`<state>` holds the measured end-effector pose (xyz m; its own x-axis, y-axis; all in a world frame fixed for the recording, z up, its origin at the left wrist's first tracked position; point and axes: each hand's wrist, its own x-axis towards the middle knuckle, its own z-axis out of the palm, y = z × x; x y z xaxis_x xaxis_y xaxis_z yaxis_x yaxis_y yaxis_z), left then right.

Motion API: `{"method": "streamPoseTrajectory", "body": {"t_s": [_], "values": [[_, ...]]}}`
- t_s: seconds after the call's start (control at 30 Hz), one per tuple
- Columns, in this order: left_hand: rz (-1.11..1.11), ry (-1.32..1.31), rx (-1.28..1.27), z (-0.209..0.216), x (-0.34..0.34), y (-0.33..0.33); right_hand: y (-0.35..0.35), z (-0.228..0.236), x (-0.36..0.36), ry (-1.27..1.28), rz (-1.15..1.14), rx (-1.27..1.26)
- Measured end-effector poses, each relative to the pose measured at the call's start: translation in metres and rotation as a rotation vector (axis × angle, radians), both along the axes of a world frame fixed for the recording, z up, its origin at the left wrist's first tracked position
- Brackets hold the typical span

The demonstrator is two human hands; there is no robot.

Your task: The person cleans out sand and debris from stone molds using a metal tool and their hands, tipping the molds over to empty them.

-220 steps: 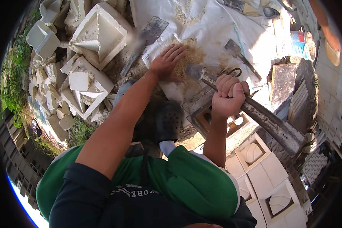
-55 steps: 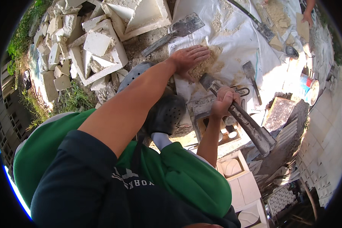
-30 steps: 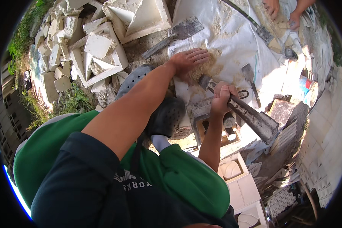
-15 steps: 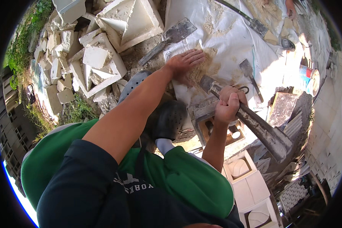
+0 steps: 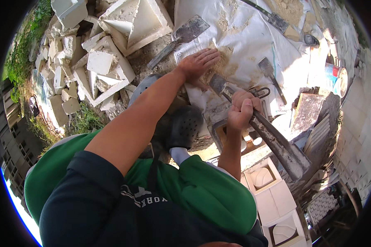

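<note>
My left hand (image 5: 200,64) lies open with its fingers stretched out over a patch of damp-looking sand (image 5: 224,59) on the white sheet (image 5: 245,35). My right hand (image 5: 242,110) is wrapped round the middle of a long, dusty grey bladed tool (image 5: 282,154). The tool's flat blade points toward my left hand without touching it; the thick, ridged other end slants down to the right. Beneath my right hand is a dark-rimmed box (image 5: 219,136), partly hidden by hand and tool. A metal loop (image 5: 263,92) shows just past my knuckles.
Broken white moulds (image 5: 105,66) are heaped at the left. A flat trowel (image 5: 189,31), a smaller spatula (image 5: 272,78) and a long-handled tool (image 5: 276,20) lie on the sheet. At the right stand a paint bucket (image 5: 338,80) and a board (image 5: 309,109); pale box moulds (image 5: 272,197) line up below.
My right hand and the tool have shifted a little left, bringing the blade closer to my left hand. My left hand stays stretched over the sand. The whole view has moved slightly.
</note>
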<state>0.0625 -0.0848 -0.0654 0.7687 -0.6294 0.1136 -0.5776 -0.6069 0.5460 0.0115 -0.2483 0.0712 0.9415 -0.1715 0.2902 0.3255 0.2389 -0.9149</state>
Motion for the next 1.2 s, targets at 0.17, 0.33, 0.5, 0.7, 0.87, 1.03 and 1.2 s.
{"method": "streamPoseTrajectory", "body": {"t_s": [0.17,0.33,0.5,0.7,0.87,1.03,1.2], "values": [[-0.007,0.050,0.016,0.001,-0.006,0.001,0.005,-0.005,0.001,0.158,-0.049,-0.212],[-0.030,0.005,-0.040,-0.005,0.003,0.002,-0.004,0.004,-0.009,0.057,-0.092,-0.076],[-0.045,-0.006,-0.016,-0.010,0.000,-0.005,-0.017,-0.009,0.007,0.237,-0.100,-0.107],[-0.043,-0.003,0.044,-0.008,0.003,-0.006,-0.018,-0.021,-0.009,0.169,-0.112,-0.276],[-0.036,0.001,0.041,-0.008,0.004,-0.002,-0.016,0.002,-0.007,0.223,-0.131,-0.137],[-0.031,0.032,0.062,-0.009,0.004,-0.008,-0.029,-0.021,-0.009,0.110,-0.102,-0.190],[-0.030,-0.004,0.062,-0.011,0.004,-0.001,-0.025,0.019,0.013,0.138,-0.146,0.105]]}}
